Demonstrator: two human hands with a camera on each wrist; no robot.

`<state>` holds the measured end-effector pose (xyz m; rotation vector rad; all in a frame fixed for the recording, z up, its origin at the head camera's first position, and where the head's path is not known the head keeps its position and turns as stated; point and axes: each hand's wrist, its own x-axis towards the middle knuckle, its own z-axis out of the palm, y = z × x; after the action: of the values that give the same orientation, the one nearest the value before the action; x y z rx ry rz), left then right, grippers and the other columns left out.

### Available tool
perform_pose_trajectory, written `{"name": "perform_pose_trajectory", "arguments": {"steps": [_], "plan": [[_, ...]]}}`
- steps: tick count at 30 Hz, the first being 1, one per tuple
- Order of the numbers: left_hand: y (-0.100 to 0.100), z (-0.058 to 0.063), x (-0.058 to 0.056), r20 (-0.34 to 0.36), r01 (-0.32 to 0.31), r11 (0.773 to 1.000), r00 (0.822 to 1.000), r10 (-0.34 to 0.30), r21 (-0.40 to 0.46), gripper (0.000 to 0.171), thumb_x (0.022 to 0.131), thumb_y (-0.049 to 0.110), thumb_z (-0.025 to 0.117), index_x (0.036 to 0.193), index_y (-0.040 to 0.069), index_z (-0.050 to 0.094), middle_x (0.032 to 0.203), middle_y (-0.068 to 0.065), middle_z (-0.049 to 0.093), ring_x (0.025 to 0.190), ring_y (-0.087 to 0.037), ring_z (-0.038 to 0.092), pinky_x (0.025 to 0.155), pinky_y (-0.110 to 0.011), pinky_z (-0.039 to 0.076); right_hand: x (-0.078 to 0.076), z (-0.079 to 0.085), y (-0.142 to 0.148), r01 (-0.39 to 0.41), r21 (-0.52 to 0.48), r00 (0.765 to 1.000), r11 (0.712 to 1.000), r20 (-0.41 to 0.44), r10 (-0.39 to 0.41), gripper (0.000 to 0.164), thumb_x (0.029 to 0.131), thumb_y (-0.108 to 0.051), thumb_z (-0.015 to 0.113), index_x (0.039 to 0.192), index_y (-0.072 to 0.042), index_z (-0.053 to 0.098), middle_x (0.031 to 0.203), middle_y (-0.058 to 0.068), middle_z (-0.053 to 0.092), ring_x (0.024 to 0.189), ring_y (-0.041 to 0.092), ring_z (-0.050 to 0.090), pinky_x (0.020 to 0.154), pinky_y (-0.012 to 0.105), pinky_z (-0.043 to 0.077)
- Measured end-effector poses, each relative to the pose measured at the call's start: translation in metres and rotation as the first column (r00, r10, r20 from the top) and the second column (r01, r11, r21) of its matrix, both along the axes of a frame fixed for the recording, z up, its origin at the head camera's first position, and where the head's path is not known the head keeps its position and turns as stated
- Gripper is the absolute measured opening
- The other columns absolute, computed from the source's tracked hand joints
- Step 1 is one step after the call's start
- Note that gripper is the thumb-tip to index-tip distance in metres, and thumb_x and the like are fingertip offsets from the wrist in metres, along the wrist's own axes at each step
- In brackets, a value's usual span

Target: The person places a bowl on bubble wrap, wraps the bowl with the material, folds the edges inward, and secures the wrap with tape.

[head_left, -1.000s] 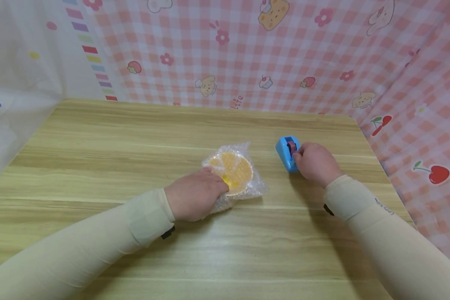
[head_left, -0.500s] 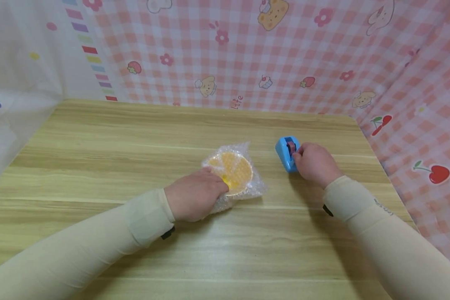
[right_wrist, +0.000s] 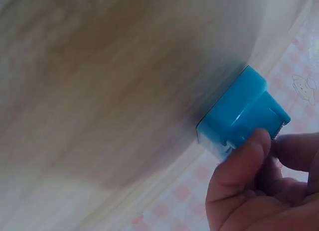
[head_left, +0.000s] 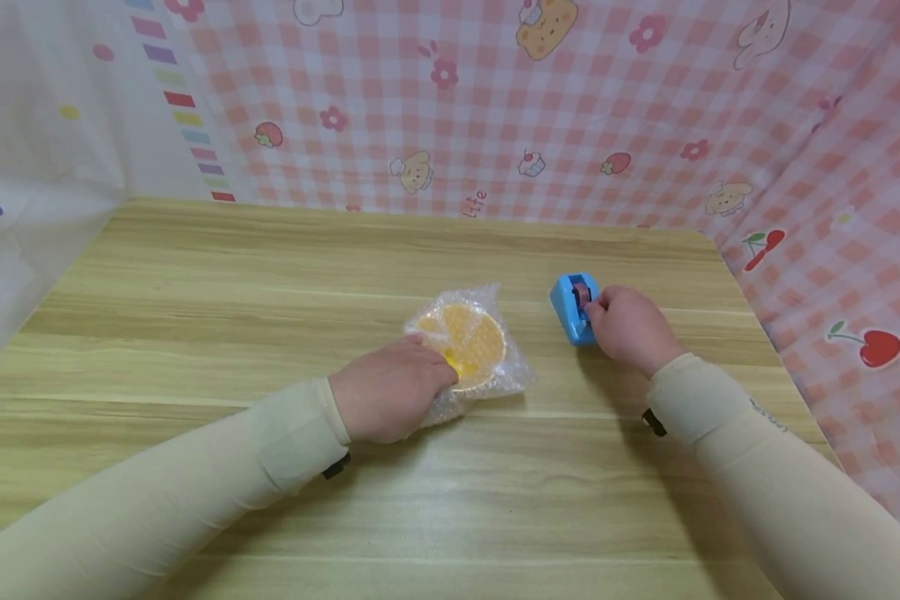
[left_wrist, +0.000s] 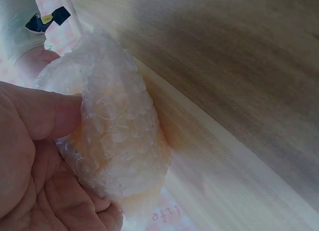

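Observation:
My left hand (head_left: 396, 390) grips a bubble-wrapped package (head_left: 487, 346) on the table, thumb on one side and fingers on the other. A round orange-slice shape shows through the clear bubble wrap (left_wrist: 119, 126). To the right stands a small blue tape dispenser (head_left: 567, 307) with a reddish roll (head_left: 582, 293) in it. My right hand (head_left: 633, 327) pinches at its front end. In the right wrist view, the thumb and fingertips meet right at the serrated cutter (right_wrist: 280, 130); I cannot tell whether a strip of tape lies between them.
The light wood table (head_left: 195, 275) runs back to a pink checked cloth (head_left: 480, 108) with cartoon prints. More checked cloth (head_left: 855, 250) hangs along the right edge, and a white sheet (head_left: 37, 167) with coloured dots hangs at the left.
The tape dispenser has shifted very slightly to the left at my right fingertips. My left hand and the wrapped package keep their place.

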<state>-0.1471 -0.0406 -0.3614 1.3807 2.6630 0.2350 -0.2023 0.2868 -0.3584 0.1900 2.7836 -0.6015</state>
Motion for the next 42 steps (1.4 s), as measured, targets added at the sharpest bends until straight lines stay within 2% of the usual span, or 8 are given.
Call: {"name": "perform_pose_trajectory", "arguments": {"steps": [5,11,16,22,34,42], "plan": [[0.0000,0.0000,-0.0001,-0.002,0.003,1.000,1.000,-0.003,-0.002,0.022,0.108,0.029,0.058,0.101,0.010,0.066,0.095,-0.002,0.068,0.105,-0.023,0.068,0.124,-0.053,0.041,0.0002,0.0004,0.0007,0.030,-0.056,1.000,0.998,0.005,-0.030,0.048,0.113,-0.036,0.038,0.132,0.004,0.058,0.111,0.019,0.060,0.097,0.031,0.056,0.077,0.035,0.050],[0.0004,-0.0005,-0.0005,0.007,0.000,1.000,1.000,0.000,-0.005,0.022,0.109,0.028,0.057,0.100,0.010,0.066,0.095,-0.002,0.068,0.106,-0.023,0.067,0.125,-0.053,0.039,0.0037,0.0021,-0.0005,0.059,-0.125,0.998,0.990,0.029,-0.056,0.044,0.113,-0.035,0.039,0.126,0.003,0.059,0.104,0.016,0.063,0.090,0.026,0.061,0.073,0.032,0.053],[0.0006,-0.0006,-0.0005,0.012,-0.004,1.000,1.000,0.004,-0.005,0.019,0.109,0.024,0.056,0.098,0.011,0.064,0.094,-0.001,0.067,0.106,-0.023,0.067,0.126,-0.053,0.038,0.0051,0.0039,-0.0043,0.135,-0.241,0.988,0.961,0.106,-0.113,0.043,0.113,-0.034,0.041,0.130,0.004,0.056,0.115,0.020,0.063,0.092,0.024,0.068,0.081,0.034,0.063],[0.0007,-0.0002,-0.0002,0.016,-0.007,1.000,1.000,0.008,-0.011,0.019,0.109,0.025,0.056,0.098,0.011,0.064,0.094,-0.001,0.067,0.107,-0.022,0.067,0.126,-0.052,0.037,0.0047,0.0024,-0.0043,0.196,-0.324,0.974,0.925,0.171,-0.147,0.049,0.114,-0.033,0.038,0.141,0.006,0.050,0.131,0.024,0.056,0.107,0.029,0.069,0.095,0.040,0.063],[0.0008,-0.0006,0.0000,0.003,-0.003,1.000,1.000,0.003,-0.008,0.017,0.108,0.022,0.056,0.097,0.011,0.064,0.091,0.000,0.065,0.104,-0.021,0.067,0.126,-0.052,0.038,0.0059,0.0009,-0.0055,0.198,-0.362,0.975,0.911,0.167,-0.145,0.050,0.114,-0.028,0.034,0.142,0.011,0.046,0.134,0.027,0.054,0.111,0.031,0.068,0.098,0.040,0.062],[0.0009,-0.0009,0.0001,0.002,-0.008,1.000,1.000,0.008,-0.008,0.022,0.109,0.028,0.057,0.096,0.012,0.063,0.092,0.000,0.066,0.104,-0.021,0.067,0.125,-0.052,0.038,0.0070,0.0011,-0.0062,0.211,-0.388,0.972,0.897,0.178,-0.152,0.050,0.113,-0.027,0.034,0.144,0.011,0.045,0.139,0.028,0.052,0.117,0.033,0.067,0.103,0.043,0.060]]}}
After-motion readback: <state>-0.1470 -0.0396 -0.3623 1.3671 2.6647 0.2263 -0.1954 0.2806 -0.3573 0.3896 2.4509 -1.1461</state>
